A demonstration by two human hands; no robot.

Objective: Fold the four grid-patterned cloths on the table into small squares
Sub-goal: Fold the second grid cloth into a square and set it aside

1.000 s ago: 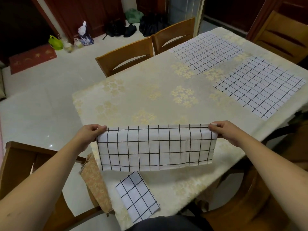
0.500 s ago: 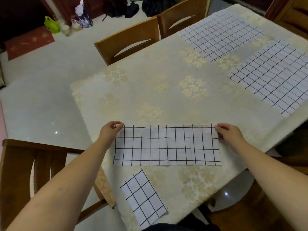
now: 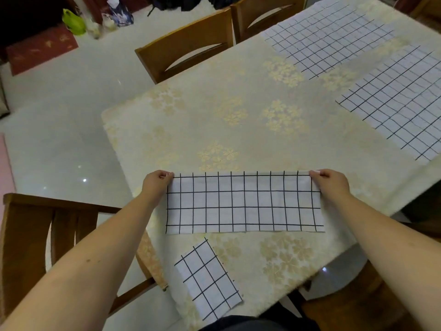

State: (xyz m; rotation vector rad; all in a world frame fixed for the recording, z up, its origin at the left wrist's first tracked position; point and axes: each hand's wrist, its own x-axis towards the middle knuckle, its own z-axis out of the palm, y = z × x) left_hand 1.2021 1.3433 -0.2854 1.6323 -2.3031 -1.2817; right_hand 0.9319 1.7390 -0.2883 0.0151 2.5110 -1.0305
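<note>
the cloth (image 3: pixel 244 203), folded into a long strip, lies flat near the front edge of the bench (image 3: pixel 214 120), with the left hand (image 3: pixel 156 182) pinching its far left corner and the right hand (image 3: pixel 330 182) pinching its far right corner, fingers curled on the fabric. a small folded cloth (image 3: pixel 208 279) lies just in front of it, and two spread cloths (image 3: pixel 329 37) (image 3: pixel 396 101) lie far right, with a wooden chair (image 3: pixel 188 45) beyond the bench.

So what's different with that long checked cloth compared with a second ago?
The folded strip, which hung in the air, now lies flat on the table. The left hand and right hand still pinch its far corners. The small folded square and both spread cloths stayed put.
</note>
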